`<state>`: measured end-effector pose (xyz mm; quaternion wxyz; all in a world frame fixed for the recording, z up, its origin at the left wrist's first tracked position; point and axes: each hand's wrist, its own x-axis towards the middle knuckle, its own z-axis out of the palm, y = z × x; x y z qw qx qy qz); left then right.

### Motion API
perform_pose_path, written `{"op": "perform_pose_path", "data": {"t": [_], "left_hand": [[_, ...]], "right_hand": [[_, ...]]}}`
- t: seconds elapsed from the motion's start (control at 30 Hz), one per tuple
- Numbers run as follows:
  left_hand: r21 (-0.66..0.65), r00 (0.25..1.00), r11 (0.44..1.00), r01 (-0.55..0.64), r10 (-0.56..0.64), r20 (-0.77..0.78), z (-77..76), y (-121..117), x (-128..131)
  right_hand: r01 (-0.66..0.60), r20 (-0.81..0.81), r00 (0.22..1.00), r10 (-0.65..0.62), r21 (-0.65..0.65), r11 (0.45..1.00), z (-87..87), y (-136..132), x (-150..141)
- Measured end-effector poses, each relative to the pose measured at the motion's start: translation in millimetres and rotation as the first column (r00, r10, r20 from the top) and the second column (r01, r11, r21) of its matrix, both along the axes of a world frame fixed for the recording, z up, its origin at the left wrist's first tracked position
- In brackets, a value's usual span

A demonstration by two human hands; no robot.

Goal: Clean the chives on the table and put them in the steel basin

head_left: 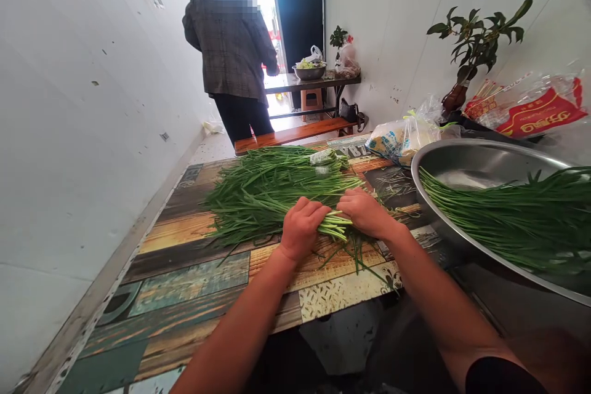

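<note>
A large heap of garlic chives [263, 191] lies on the wood-patterned table, leaves to the left and pale stems to the right. My left hand [302, 225] is closed around a bunch of chives at the heap's near edge, the cut stem ends [335, 226] sticking out past its fingers. Just right of it, my right hand [362, 212] has its fingers pinched together at those stem ends; exactly what they grip is hidden. Beyond the hands, a pale band [319, 157] wraps some of the stems. Loose chive bits [357, 255] lie below my hands.
On the right stands a big steel basin [443, 212] holding more chives [512, 212]. Behind it are a plastic-bagged packet [401, 135], red packaging [540, 112] and a potted plant [480, 37]. A bench [290, 134] and a standing person [233, 49] are beyond the table [194, 277].
</note>
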<state>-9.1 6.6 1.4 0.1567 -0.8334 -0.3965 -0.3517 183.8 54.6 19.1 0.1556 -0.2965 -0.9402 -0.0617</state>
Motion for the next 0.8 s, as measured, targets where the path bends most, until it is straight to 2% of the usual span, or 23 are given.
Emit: {"op": "perform_pose_path", "data": {"t": [0.17, 0.23, 0.27, 0.33, 0.4, 0.43, 0.53, 0.6, 0.7, 0.8], "left_hand": [[-0.02, 1.0, 0.999, -0.03, 0.03, 0.007, 1.0, 3, -8], [-0.007, 0.995, 0.996, -0.088, 0.088, 0.052, -0.4, 6, -16], [0.014, 0.987, 0.991, -0.131, 0.129, 0.094, -1.2, 8, -20], [0.052, 0.963, 0.976, -0.213, 0.201, 0.179, -2.7, 11, -27], [0.081, 0.944, 0.962, -0.26, 0.236, 0.233, -3.4, 12, -30], [0.097, 0.937, 0.957, -0.275, 0.244, 0.251, -3.4, 12, -30], [0.145, 0.913, 0.933, -0.329, 0.275, 0.302, -2.9, 11, -27], [0.162, 0.9, 0.92, -0.356, 0.291, 0.324, -2.7, 10, -26], [0.151, 0.899, 0.921, -0.358, 0.296, 0.321, -3.1, 10, -24], [0.136, 0.89, 0.916, -0.377, 0.318, 0.328, -4.4, 10, -23]], "right_hand": [[-0.001, -0.111, 0.994, -0.016, -0.158, 0.987, -2.4, 6, 11], [0.041, -0.221, 0.972, -0.085, -0.198, 0.979, 0.1, 11, 24], [0.083, -0.299, 0.943, -0.145, -0.211, 0.974, 1.9, 13, 30], [0.184, -0.476, 0.835, -0.275, -0.229, 0.956, 4.8, 17, 40], [0.229, -0.581, 0.746, -0.326, -0.235, 0.945, 5.0, 20, 43], [0.233, -0.592, 0.739, -0.322, -0.224, 0.946, 3.6, 21, 42], [0.259, -0.5, 0.813, -0.299, -0.15, 0.954, -6.1, 23, 29], [0.317, -0.427, 0.841, -0.332, -0.108, 0.942, -13.5, 24, 20], [0.386, -0.382, 0.839, -0.388, -0.085, 0.918, -19.0, 25, 14], [0.384, -0.384, 0.84, -0.384, -0.08, 0.92, -15.8, 24, 17]]}}
